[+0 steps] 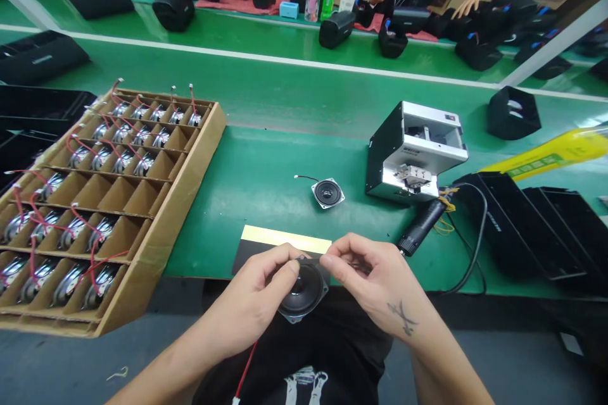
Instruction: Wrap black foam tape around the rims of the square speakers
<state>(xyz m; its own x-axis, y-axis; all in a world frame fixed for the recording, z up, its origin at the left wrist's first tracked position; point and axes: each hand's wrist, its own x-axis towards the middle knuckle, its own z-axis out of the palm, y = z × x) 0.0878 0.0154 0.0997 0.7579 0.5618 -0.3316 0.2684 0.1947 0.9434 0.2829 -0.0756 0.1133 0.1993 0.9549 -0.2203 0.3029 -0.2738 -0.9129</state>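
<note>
My left hand [266,291] is closed on a round black speaker driver [308,294] with a square metal frame, held just off the table's front edge above my lap. A red wire with a white plug [236,400] hangs down from it. At the driver's upper edge, my right hand [363,266] pinches the end of a thin black strip [312,261], whose other end lies by my left thumb. Behind my hands lies a black sheet with a yellow band [285,238]. A second speaker driver [327,193] rests face up farther back.
On the left stands a divided cardboard box [185,202] of wired speaker drivers. A silver-black machine [415,152] stands right, beside a black electric screwdriver [422,228] with cables. Black panels [536,228] lie far right. Across the bench, a person's hand [468,3] is near black housings.
</note>
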